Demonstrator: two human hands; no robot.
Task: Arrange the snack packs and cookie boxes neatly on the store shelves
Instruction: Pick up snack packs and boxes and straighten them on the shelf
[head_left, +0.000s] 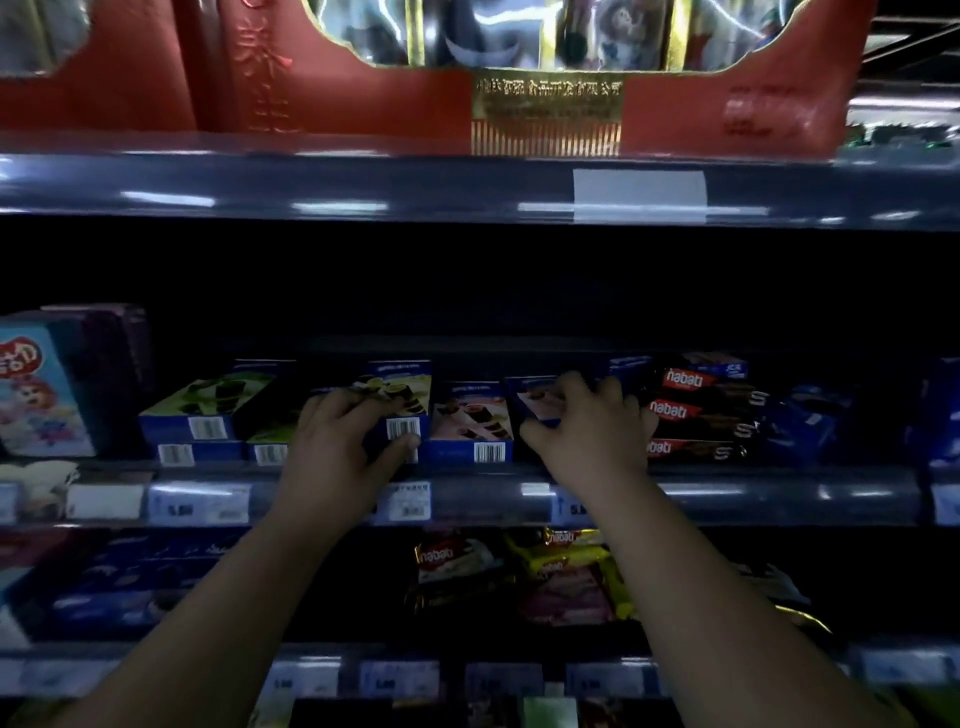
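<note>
Middle shelf (467, 499): left hand (343, 441) grip closed on yellow-faced cookie box (400, 402); right hand (587, 426) grip closed on blue cookie box (535, 400), beside Nabati packs (691, 410).

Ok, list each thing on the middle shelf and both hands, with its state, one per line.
left hand: gripping the yellow-topped cookie box, thumb over its barcode end
right hand: fingers curled over the blue box
yellow-topped cookie box: lying flat, on top of another box
blue box: partly hidden, tilted
pink-topped box: lying flat, untouched
green-topped boxes: stacked flat
nabati packs: piled unevenly
</note>
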